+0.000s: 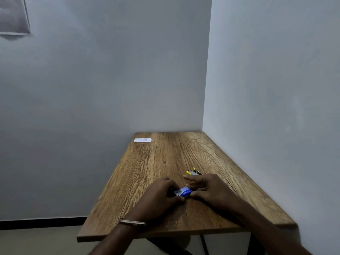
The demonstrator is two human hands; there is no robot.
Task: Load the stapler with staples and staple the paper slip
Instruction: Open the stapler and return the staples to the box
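Note:
A small blue and white staple box rests on the wooden table near its front. My left hand grips the box's left end and my right hand pinches its right end between thumb and fingers. Just beyond my right hand lies a yellow stapler, partly hidden by the fingers. A white paper slip lies flat at the far left corner of the table, well away from both hands.
The table stands in a corner, with a wall along its far edge and another along its right side. A metal bangle circles my left wrist. The floor shows left of the table.

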